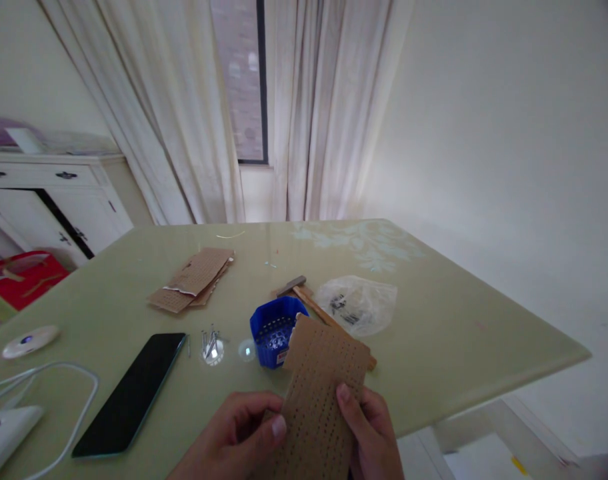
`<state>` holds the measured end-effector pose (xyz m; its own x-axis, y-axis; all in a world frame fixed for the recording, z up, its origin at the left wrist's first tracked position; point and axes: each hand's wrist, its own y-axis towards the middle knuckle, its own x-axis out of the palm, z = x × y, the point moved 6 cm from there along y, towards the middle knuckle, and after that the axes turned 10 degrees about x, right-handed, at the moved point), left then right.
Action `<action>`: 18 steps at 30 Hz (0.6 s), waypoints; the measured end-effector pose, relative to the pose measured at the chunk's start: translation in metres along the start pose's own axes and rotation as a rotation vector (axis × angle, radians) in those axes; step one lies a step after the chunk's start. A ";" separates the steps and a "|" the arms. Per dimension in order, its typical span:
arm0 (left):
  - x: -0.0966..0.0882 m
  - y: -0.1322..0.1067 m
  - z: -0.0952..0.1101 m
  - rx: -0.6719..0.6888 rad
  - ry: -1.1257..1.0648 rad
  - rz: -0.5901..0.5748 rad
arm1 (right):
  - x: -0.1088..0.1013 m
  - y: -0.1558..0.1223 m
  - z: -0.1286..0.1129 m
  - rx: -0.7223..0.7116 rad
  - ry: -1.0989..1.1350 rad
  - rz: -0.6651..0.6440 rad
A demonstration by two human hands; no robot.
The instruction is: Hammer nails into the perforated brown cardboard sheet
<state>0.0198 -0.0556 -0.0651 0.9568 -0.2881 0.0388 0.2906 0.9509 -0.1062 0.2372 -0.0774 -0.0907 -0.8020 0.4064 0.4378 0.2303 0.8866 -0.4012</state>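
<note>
A brown piece of cardboard [324,387] with rows of small holes is held up over the near edge of the table. My right hand [371,427] grips its right edge, the thumb lying on the front face. At the left edge, my left hand [244,430] is closed with thumb and index finger against the cardboard. Just behind stands a blue plastic basket [265,347], partly covered by the cardboard. A hammer [317,307] lies beyond it, its wooden handle partly hidden. Several loose nails [213,343] lie left of the basket.
A clear plastic bag [369,303] with dark nails is right of the hammer. More cardboard pieces [204,273] lie at the back left. A black phone [134,393], a white cable [91,393] and white devices occupy the left side of the glossy green table [449,327].
</note>
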 end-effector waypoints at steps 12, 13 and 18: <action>-0.162 0.151 0.067 0.127 1.329 0.399 | -0.023 0.046 -0.013 -0.179 0.022 0.070; -0.166 0.153 0.062 0.105 1.368 0.408 | -0.023 0.046 -0.010 -0.161 0.032 0.053; -0.162 0.149 0.055 0.122 1.475 0.429 | -0.016 0.036 -0.011 -0.119 0.103 0.114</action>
<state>-0.0921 0.1386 -0.0326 0.1423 0.2182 -0.9655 0.0691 0.9708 0.2296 0.2643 -0.0493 -0.1031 -0.7079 0.5207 0.4773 0.3850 0.8509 -0.3573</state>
